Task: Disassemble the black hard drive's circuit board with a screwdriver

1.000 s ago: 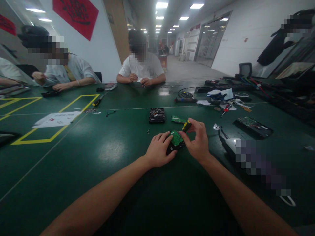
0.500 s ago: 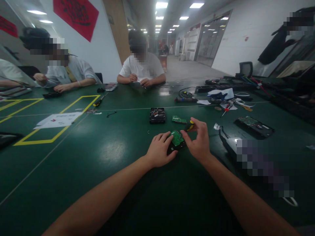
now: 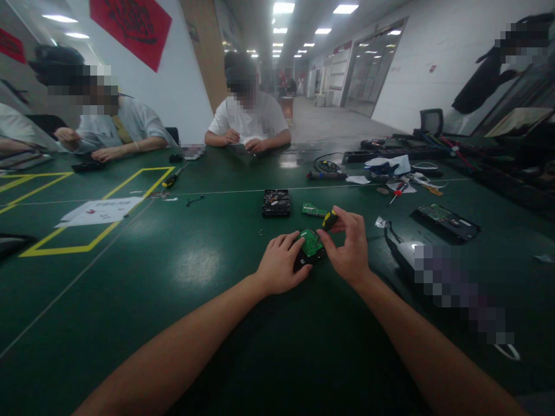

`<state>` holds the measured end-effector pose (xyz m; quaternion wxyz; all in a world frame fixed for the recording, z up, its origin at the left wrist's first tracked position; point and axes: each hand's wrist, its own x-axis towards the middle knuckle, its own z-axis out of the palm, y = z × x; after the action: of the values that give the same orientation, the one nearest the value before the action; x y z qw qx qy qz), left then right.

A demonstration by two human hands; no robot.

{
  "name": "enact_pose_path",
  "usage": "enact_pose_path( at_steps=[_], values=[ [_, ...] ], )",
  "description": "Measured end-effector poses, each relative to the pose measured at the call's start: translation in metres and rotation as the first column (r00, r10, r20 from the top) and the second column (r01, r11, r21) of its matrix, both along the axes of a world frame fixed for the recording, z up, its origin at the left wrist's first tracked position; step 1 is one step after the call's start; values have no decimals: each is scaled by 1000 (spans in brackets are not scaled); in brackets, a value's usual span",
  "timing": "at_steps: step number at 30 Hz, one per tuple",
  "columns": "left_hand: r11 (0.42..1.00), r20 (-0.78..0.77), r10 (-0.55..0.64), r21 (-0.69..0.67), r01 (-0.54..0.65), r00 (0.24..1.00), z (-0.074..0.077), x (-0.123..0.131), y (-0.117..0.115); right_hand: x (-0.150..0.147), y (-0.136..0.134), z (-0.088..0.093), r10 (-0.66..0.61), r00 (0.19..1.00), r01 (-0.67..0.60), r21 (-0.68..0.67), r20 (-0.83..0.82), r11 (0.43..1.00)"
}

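A black hard drive (image 3: 309, 261) with a green circuit board (image 3: 311, 241) on its upper face lies on the green table in front of me. My left hand (image 3: 282, 263) grips its left side, fingers over the top edge and thumb along the near side. In my right hand (image 3: 347, 242) is a yellow-and-black screwdriver (image 3: 330, 219), pinched by the handle and tilted over the right part of the board. Its tip is hidden by my fingers. Just beyond lies a loose green circuit board (image 3: 314, 210), with another black hard drive (image 3: 276, 203) to its left.
Tiny screws (image 3: 261, 232) lie left of the drive. On the right are a third hard drive (image 3: 446, 222), a red screwdriver (image 3: 396, 193) and a partly blurred pouch-like item (image 3: 407, 254). Paper (image 3: 99, 211) lies on the left. Two people (image 3: 249, 121) sit across the table.
The screwdriver handle has turned or tilted slightly in my right fingers, showing more yellow. My left hand stays on the drive. The whole view has shifted slightly.
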<state>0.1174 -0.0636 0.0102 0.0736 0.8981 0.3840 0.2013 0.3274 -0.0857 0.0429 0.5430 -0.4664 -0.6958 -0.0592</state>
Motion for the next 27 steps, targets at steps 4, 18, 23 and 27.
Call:
enact_pose_path(
  at_steps=[4, 18, 23, 27],
  values=[
    [1000, -1, -1, -5, 1, 1000, 1, 0, 0, -2, -1, 1, -15, 1000, 15, -12, 3, 1000],
    [1000, -13, -2, -16, 2, 1000, 4, 0, -1, -2, -1, 1, -18, 1000, 18, -27, 11, 999],
    [1000, -17, 3, -10, -3, 1000, 4, 0, -1, -1, -1, 0, 25, 1000, -25, -39, 5, 999],
    [1000, -5, -4, -14, 4, 1000, 2, 0, -1, 1, 0, -1, 13, 1000, -13, -35, 1, 999]
  ],
)
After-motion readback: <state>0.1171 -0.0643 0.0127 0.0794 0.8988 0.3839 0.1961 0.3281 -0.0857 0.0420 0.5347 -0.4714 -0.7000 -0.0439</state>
